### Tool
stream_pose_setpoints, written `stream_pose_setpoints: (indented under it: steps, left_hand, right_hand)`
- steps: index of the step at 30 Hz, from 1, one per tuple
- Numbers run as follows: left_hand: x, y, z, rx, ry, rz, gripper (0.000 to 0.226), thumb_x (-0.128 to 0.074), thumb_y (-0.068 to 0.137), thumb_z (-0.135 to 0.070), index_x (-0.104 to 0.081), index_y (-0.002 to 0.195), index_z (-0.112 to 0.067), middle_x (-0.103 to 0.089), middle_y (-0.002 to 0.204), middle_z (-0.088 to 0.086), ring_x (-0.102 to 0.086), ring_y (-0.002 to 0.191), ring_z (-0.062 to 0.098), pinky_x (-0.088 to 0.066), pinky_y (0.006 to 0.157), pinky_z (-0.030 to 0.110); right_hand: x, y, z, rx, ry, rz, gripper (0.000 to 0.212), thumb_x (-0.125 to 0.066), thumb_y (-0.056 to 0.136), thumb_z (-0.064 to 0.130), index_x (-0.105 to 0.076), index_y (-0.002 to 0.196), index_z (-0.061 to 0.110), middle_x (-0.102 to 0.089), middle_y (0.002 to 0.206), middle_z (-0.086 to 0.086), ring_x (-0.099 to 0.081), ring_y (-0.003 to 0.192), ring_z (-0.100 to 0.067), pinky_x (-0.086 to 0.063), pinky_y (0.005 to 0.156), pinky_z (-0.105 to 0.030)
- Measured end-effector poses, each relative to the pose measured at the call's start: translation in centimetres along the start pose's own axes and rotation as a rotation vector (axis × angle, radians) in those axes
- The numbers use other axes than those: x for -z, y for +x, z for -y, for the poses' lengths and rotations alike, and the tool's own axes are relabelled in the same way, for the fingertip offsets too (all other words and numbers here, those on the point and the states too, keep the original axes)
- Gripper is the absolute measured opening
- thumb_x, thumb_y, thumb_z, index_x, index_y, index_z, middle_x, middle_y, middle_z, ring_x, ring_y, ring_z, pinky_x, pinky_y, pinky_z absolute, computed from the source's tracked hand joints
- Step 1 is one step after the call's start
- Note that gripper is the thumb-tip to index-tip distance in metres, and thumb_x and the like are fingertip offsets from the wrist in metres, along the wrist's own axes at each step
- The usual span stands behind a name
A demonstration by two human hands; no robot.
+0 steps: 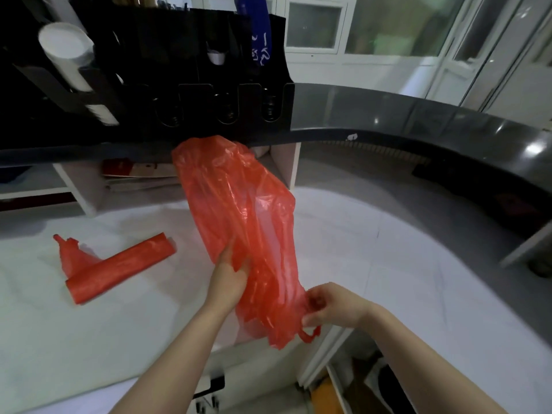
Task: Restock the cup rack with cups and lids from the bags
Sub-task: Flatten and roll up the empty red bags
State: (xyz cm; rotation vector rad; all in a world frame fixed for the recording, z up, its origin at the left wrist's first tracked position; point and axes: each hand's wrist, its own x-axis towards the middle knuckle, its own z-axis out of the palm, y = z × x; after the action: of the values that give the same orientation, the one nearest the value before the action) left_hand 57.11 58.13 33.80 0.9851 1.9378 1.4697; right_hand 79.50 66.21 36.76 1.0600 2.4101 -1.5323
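A large red plastic bag [239, 210] hangs over the white counter, its far end near the black cup rack [185, 94]. Pale cup shapes show faintly through the plastic. My left hand [228, 277] grips the bag's side from the left. My right hand [331, 307] pinches the bag's knotted end at the near right. A stack of white cups [67, 55] lies in the rack's upper left slot. The three lower front slots look dark, and their contents cannot be told. A second red bag [116, 267], rolled into a long tube, lies on the counter to the left.
The white counter [89, 324] spreads under my arms, with a dark curved raised ledge [418, 121] behind it. White shelves with paper items [140, 174] sit under the rack. A blue packet [258, 34] stands in the rack's top right. An open cabinet [358, 383] shows below.
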Motion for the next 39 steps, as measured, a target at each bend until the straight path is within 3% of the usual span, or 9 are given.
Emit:
stream_pose_setpoints:
  steps: [4,10,16,19,23,26,30,35,39]
  left_hand:
    - [1.9,-1.7,2.3,0.044,-0.122,-0.011,0.041,-0.046,0.098,-0.014,-0.045,0.136,-0.03,-0.056,0.13,-0.004,-0.052,0.121,0.015,-0.041,0.099,0.027]
    - [2.9,-3.7,4.6,0.054,0.164,0.24,0.08,-0.059,0.077,0.005,-0.033,0.141,-0.035,-0.052,0.123,-0.011,-0.056,0.105,0.008,-0.042,0.074,0.002]
    - [2.2,-2.5,3.7,0.261,-0.023,0.073,0.059,-0.06,0.087,-0.002,-0.036,0.14,-0.014,-0.061,0.114,0.016,-0.063,0.095,0.029,-0.053,0.085,0.042]
    - [1.9,-1.6,3.4,0.414,-0.115,0.084,0.049,-0.055,0.089,0.004,-0.043,0.134,-0.008,-0.061,0.114,0.022,-0.063,0.094,0.035,-0.054,0.079,0.041]
    - [2.0,-1.0,2.8,0.699,-0.513,0.059,0.016,-0.057,0.089,0.004,-0.063,0.103,0.0,-0.068,0.065,0.012,-0.064,0.053,0.019,-0.055,0.05,0.025]
    - [2.5,-1.6,3.0,0.687,-0.604,0.087,0.009,-0.056,0.089,0.004,-0.065,0.092,0.003,-0.068,0.062,0.013,-0.064,0.056,0.023,-0.059,0.057,0.029]
    - [4.0,-2.9,2.9,0.614,-0.552,0.056,0.017,-0.049,0.092,0.007,-0.061,0.085,-0.002,-0.062,0.067,0.012,-0.056,0.059,0.019,-0.051,0.047,0.018]
    - [7.4,-4.6,2.0,0.545,-0.591,-0.129,0.021,-0.042,0.094,0.004,-0.055,0.08,-0.006,-0.062,0.05,0.001,-0.057,0.04,0.006,-0.042,0.04,0.014]
    - [9.6,-7.2,1.0,0.516,-0.654,-0.207,0.021,-0.041,0.097,0.0,-0.054,0.082,-0.007,-0.06,0.061,0.006,-0.057,0.042,0.006,-0.044,0.042,0.013]
  right_hand:
    - [-0.7,0.8,0.3,0.045,0.118,-0.301,0.006,-0.063,0.082,0.012,-0.068,0.081,0.009,-0.072,0.071,0.001,-0.069,0.068,-0.009,-0.054,0.067,-0.023]
    - [-0.7,1.4,1.5,0.054,0.25,-0.433,0.011,-0.058,0.087,0.012,-0.066,0.079,0.012,-0.071,0.067,-0.001,-0.068,0.064,-0.014,-0.05,0.061,-0.021]
    - [-1.5,0.2,2.2,0.025,0.338,-0.454,0.014,-0.054,0.092,0.013,-0.065,0.083,0.01,-0.072,0.069,-0.003,-0.068,0.063,-0.011,-0.05,0.06,-0.021]
    - [-1.7,-0.5,2.4,-0.003,0.38,-0.477,0.015,-0.051,0.094,0.017,-0.064,0.087,0.012,-0.073,0.072,-0.002,-0.07,0.067,-0.012,-0.048,0.061,-0.021]
    - [-2.3,-1.2,2.2,-0.054,0.459,-0.529,0.018,-0.049,0.097,0.023,-0.063,0.094,0.012,-0.074,0.08,-0.002,-0.072,0.077,-0.019,-0.056,0.069,-0.031]
    - [-2.5,-1.6,2.1,-0.047,0.524,-0.589,0.019,-0.051,0.097,0.02,-0.064,0.091,0.007,-0.07,0.071,-0.005,-0.068,0.066,-0.021,-0.057,0.067,-0.033]
    - [-2.2,-1.9,1.6,0.007,0.306,-0.662,0.018,-0.067,0.088,0.02,-0.063,0.083,0.003,-0.057,0.06,0.006,-0.051,0.052,-0.003,-0.043,0.05,-0.015]
    - [-1.0,-2.4,0.6,0.06,0.144,-0.517,0.033,-0.08,0.074,0.019,-0.059,0.099,0.015,-0.063,0.085,-0.005,-0.054,0.072,-0.011,-0.045,0.066,-0.019]
    - [0.2,-2.3,-2.3,-0.069,-0.058,-0.617,0.034,-0.073,0.075,0.01,-0.058,0.103,0.021,-0.062,0.08,0.004,-0.059,0.067,-0.008,-0.039,0.051,-0.014]
